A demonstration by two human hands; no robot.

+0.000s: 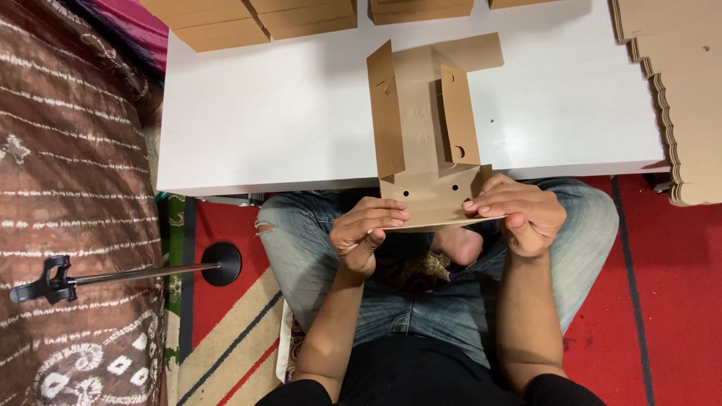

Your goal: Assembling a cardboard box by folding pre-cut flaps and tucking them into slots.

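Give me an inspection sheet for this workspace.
Surface: low white table, cardboard at far edge and right.
Job's things: brown die-cut cardboard box blank, side flaps raised, near end off the table edge.
Clutter: stack of flat scalloped cardboard sheets right; folded brown boxes at far edge.
Grippers: left hand and right hand pinch the blank's near flap.
Cables: nothing seen.
Surroundings: red patterned rug, brown patterned cloth, black stand.

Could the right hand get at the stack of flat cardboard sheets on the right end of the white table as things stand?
Probably yes. The stack of flat cardboard sheets lies uncovered on the same side as the right hand, with bare white table between. But that hand now grips the folded cardboard piece, as does the left hand.
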